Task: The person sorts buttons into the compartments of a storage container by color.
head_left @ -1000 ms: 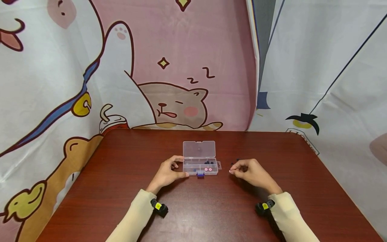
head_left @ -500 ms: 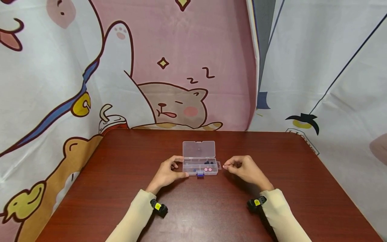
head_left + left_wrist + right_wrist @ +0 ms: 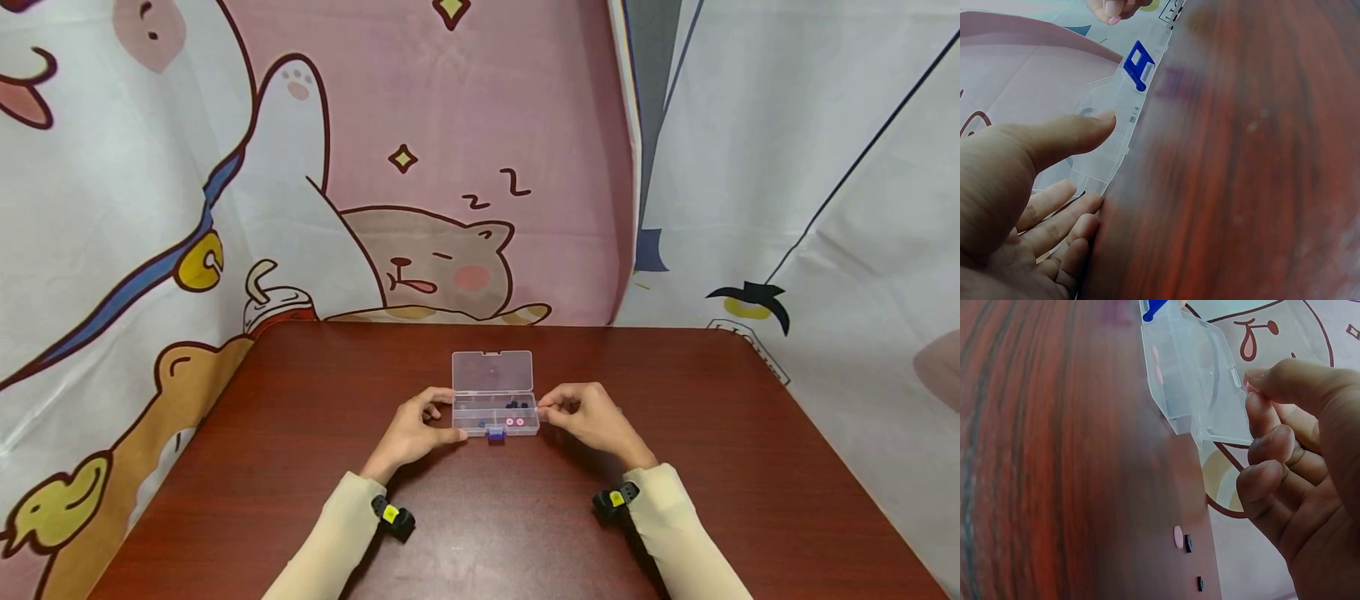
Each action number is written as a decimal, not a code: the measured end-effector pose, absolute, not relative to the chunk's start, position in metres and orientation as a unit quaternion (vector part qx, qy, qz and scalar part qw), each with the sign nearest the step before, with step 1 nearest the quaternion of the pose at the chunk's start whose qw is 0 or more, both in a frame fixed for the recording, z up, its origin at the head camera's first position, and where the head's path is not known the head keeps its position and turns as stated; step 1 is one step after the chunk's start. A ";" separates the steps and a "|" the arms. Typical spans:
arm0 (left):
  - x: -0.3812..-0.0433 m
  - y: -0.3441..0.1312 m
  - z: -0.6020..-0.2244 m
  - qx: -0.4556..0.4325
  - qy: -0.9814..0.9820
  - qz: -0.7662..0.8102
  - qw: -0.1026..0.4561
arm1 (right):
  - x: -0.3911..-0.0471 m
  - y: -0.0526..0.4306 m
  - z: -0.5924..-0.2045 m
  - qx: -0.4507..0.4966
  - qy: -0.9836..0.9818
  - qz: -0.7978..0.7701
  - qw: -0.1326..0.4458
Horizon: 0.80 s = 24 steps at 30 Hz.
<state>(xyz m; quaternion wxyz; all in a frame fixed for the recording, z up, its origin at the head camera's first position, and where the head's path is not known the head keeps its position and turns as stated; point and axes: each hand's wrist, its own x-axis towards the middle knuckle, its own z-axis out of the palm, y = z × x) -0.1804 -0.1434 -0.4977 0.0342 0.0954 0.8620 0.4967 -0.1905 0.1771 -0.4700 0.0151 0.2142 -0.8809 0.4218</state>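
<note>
A clear plastic compartment box (image 3: 492,372) stands on the table with its lid raised. Small pink round pieces (image 3: 514,422) lie in a front compartment, and several dark pieces (image 3: 516,405) lie in one behind. My left hand (image 3: 408,429) holds the box's left end, thumb at the front corner and index finger at the back. At the right end, my right hand (image 3: 588,417) pinches a small pink piece (image 3: 1247,382) between thumb and index finger, close over the box's edge. Most of that piece is hidden by the fingertips. A blue latch (image 3: 1139,66) hangs at the box's front.
On the brown table (image 3: 480,533), one pink piece (image 3: 1178,537) and two black pieces (image 3: 1188,544) lie to the right of the box, shown in the right wrist view. A printed cartoon curtain (image 3: 435,100) hangs behind the table's far edge.
My right hand has moved left from beside the loose pieces to the box's right end, carrying the pink piece. The left hand and box have stayed in place.
</note>
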 end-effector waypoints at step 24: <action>-0.180 -0.143 -0.497 0.094 0.861 0.498 0.035 | -0.193 0.172 -0.468 0.223 -0.879 0.421 0.023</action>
